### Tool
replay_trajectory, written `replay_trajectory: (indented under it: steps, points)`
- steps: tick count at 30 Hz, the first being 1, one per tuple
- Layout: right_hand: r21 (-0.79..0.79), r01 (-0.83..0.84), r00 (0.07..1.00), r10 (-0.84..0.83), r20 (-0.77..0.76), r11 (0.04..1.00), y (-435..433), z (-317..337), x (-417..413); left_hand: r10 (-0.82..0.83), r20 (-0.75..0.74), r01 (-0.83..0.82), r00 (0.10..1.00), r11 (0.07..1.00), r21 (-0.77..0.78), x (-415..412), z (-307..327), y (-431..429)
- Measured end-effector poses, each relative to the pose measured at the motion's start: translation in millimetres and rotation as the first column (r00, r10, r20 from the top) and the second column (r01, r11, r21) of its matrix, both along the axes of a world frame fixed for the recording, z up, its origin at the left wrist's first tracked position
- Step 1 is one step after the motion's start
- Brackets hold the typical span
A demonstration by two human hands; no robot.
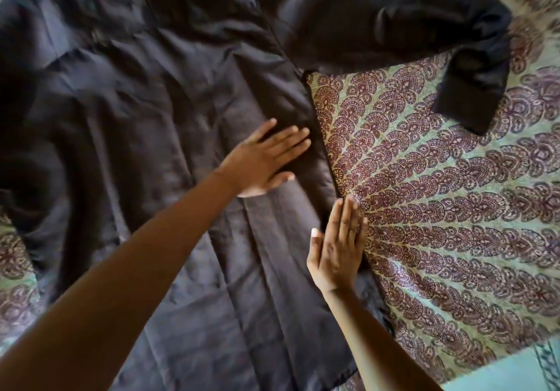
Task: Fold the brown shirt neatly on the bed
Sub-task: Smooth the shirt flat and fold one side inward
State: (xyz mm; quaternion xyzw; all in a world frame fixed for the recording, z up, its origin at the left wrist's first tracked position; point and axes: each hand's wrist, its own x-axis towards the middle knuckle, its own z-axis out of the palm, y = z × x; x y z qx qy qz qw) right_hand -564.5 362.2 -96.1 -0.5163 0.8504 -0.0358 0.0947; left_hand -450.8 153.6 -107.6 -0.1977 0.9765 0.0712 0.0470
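Brown shirt (169, 93) lies spread on my bed (439, 209); left hand (266, 160) and right hand (339, 248) press flat, fingers extended, gripping nothing.

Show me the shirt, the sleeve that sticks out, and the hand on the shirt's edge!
brown shirt (157, 93): head view, middle of body.
sleeve (394, 24): head view, upper part.
right hand (339, 248): head view, back of hand.

Both forearms are bare, no sleeves, and the hands (263, 163) wear no rings.
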Motion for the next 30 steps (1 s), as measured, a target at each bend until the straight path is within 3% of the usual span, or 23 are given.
replay_trajectory:
  steps: [2, 5, 8, 10, 11, 13, 15, 19, 20, 22, 23, 24, 26, 28, 29, 30]
  points:
    - [-0.049, -0.091, 0.995, 0.092, 0.022, 0.995, -32.1, -1.2, 1.6, -0.018, 0.036, 0.017, 0.999, 0.999, 0.035, 14.3, -2.7, 17.5]
    - [-0.081, -0.106, 0.994, 0.109, 0.029, 0.991, -75.8, -7.7, -5.0, 0.294, 0.047, -0.294, 0.955, 0.956, -0.008, 51.2, -9.0, -6.2]
    - [-0.114, 0.006, 1.000, -0.005, 0.009, 0.993, -105.0, -5.3, -11.4, 0.636, 0.076, -0.640, 0.768, 0.766, 0.053, 90.6, -2.7, -41.0]
    - [-0.149, 0.119, 0.993, -0.114, 0.040, 0.982, -125.0, 2.1, -12.8, 0.734, 0.075, -0.738, 0.675, 0.670, 0.076, 102.7, 6.4, -46.6]
    - [-0.136, 0.198, 0.975, -0.182, 0.126, 0.971, -137.7, 8.2, -14.5, 0.761, 0.051, -0.762, 0.647, 0.643, 0.081, 105.2, 11.0, -42.3]
    - [-0.012, 0.369, 0.879, -0.345, 0.328, 0.929, -161.3, 12.2, -24.8, 0.800, 0.022, -0.798, 0.599, 0.594, 0.100, 109.8, 16.3, -23.4]
    - [0.061, 0.428, 0.777, -0.401, 0.484, 0.902, -173.9, 15.4, -35.1, 0.834, 0.062, -0.834, 0.548, 0.538, 0.123, 117.0, 14.2, 3.6]
    - [-0.085, 0.340, 0.709, -0.196, 0.678, 0.936, -164.7, 22.7, -48.0, 0.854, 0.147, -0.866, 0.499, 0.486, 0.114, 125.0, 5.3, 34.6]
    - [-0.054, 0.355, 0.629, -0.196, 0.752, 0.933, -160.0, 22.7, -50.6, 0.855, 0.151, -0.867, 0.497, 0.484, 0.115, 125.1, 4.5, 34.7]
    - [0.108, 0.379, 0.386, -0.263, 0.884, 0.919, -154.5, 25.5, -59.5, 0.850, 0.171, -0.866, 0.499, 0.483, 0.127, 123.4, 3.9, 32.9]
    - [0.187, 0.332, 0.306, -0.293, 0.906, 0.924, -152.5, 26.9, -64.7, 0.848, 0.179, -0.867, 0.498, 0.481, 0.132, 123.1, 4.3, 32.6]
    - [0.246, 0.268, 0.288, -0.321, 0.902, 0.931, -150.6, 28.2, -69.7, 0.849, 0.181, -0.867, 0.497, 0.479, 0.136, 123.3, 4.8, 32.5]
    - [0.282, 0.236, 0.352, -0.352, 0.867, 0.930, -147.9, 28.4, -78.1, 0.845, 0.189, -0.865, 0.501, 0.481, 0.140, 124.8, 6.1, 32.8]
    - [0.223, 0.330, 0.402, -0.350, 0.846, 0.917, -147.7, 28.9, -77.9, 0.834, 0.206, -0.859, 0.511, 0.489, 0.153, 126.3, 5.4, 32.3]
    - [0.171, 0.369, 0.451, -0.337, 0.827, 0.914, -147.5, 28.0, -73.8, 0.829, 0.208, -0.854, 0.519, 0.495, 0.158, 126.8, 5.1, 31.7]
    - [0.104, 0.376, 0.559, -0.315, 0.767, 0.921, -147.1, 27.2, -67.1, 0.826, 0.203, -0.850, 0.525, 0.501, 0.160, 127.6, 5.4, 30.9]
